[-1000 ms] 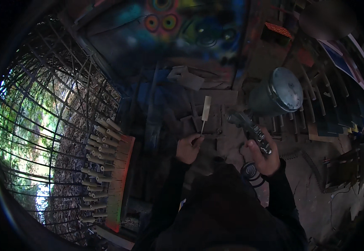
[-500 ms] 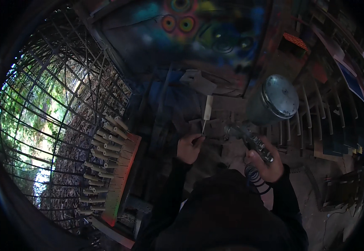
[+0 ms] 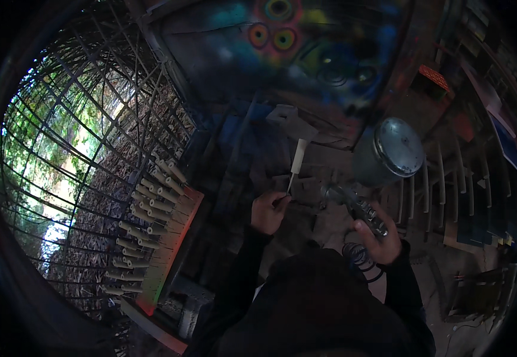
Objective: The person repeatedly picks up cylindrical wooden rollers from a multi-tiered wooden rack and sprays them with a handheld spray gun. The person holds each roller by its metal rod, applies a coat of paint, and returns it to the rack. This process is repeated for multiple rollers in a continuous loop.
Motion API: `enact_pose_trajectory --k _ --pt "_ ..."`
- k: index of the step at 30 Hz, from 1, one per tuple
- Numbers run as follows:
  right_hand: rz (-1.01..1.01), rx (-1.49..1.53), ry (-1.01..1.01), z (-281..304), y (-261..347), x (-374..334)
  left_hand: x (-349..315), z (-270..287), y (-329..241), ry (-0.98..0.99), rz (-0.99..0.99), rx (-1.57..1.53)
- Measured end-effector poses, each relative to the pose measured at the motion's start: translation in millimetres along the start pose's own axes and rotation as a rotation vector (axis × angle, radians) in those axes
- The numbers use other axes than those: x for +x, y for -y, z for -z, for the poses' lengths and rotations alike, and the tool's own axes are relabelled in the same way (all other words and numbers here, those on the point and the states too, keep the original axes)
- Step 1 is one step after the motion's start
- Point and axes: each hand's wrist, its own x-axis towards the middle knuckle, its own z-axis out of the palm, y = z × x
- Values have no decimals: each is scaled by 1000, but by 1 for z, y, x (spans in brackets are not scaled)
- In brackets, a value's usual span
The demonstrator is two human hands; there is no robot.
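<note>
My left hand [image 3: 267,212] pinches the lower end of a thin stick [image 3: 291,183]. A pale cylindrical piece [image 3: 299,156] sits on the stick's upper end, tilted slightly to the right. My right hand [image 3: 381,237] is wrapped round the handle of a spray gun [image 3: 358,206], whose nozzle end points left, toward the stick. The gun's round metal paint cup [image 3: 400,149] rises above it, with its lid on. A dark coiled hose [image 3: 358,260] hangs beneath the right hand. Whether a finger presses the trigger is hard to make out.
To my left, a board [image 3: 175,253] with an orange-red edge holds several similar pale cylinders [image 3: 160,204] on thin sticks. Behind it stands a lattice of bars [image 3: 80,154]. A paint-stained panel [image 3: 240,65] is ahead, and rows of curved slats [image 3: 443,172] are at the right.
The view has shifted a little, so the panel sits farther right and lower. The pale cylinder leans slightly more to the right. Both hands keep their holds.
</note>
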Motion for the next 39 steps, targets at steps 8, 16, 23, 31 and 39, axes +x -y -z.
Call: enact_pose_trajectory --k 8,16,23,31,39 --pt "-41 25 -129 5 -2 15 2 3 -6 -1 45 9" --pt "27 -26 -49 5 -3 7 6 3 -7 -18 49 5" --pt "19 42 3 4 4 1 4 2 -7 -23 65 -9" --pt "55 -94 -151 5 13 7 1 1 -12 -48 73 6" --pt "-41 117 97 -1 7 -10 -9 14 -2 -121 94 82"
